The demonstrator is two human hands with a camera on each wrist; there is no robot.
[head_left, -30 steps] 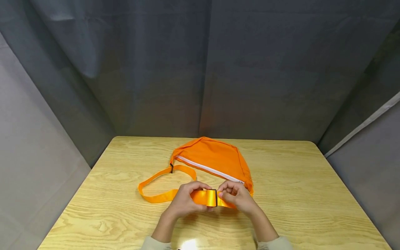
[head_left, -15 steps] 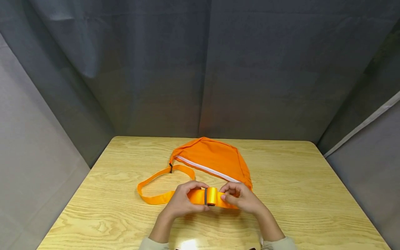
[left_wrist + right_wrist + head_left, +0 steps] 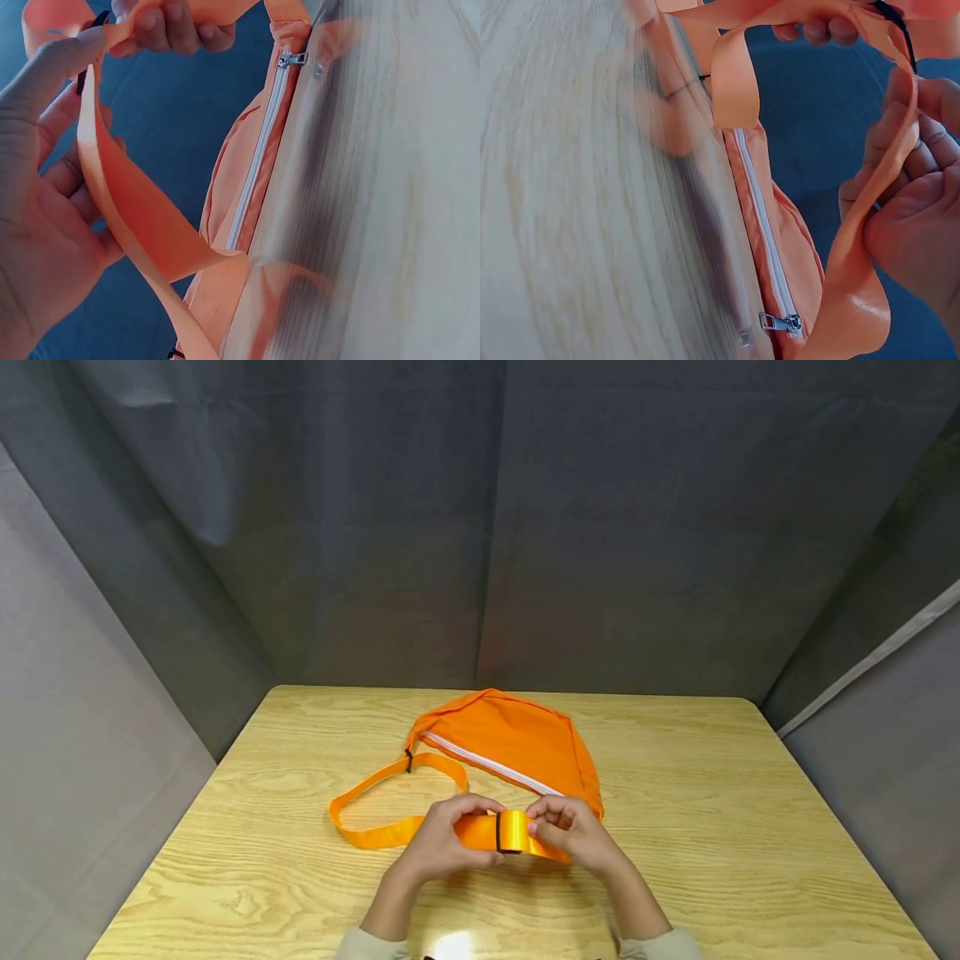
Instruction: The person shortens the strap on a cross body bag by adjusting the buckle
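An orange waist bag [image 3: 510, 735] with a white zipper [image 3: 487, 762] lies on the table, its strap [image 3: 375, 837] looping out to the left. In front of the bag, my left hand [image 3: 438, 839] holds the strap between thumb and fingers, at a black slider buckle [image 3: 498, 832]. A short loop of webbing bulges out on the buckle's right side. Just right of that loop, my right hand [image 3: 577, 835] pinches the strap with thumb and forefinger. In the left wrist view the thumb presses by the buckle [image 3: 81, 81]; in the right wrist view the strap [image 3: 855, 300] hangs past the palm.
A second black buckle [image 3: 408, 761] sits on the strap near the bag's left corner. The metal zipper pull [image 3: 780, 322] is at the bag's right end. Dark curtains [image 3: 480, 527] stand behind the wooden table [image 3: 750, 827], with grey panels at both sides.
The buckle has shifted left, and the webbing loop now stands on its right instead of its left. Since half a second ago that loop has widened a little. Both hands keep their hold.
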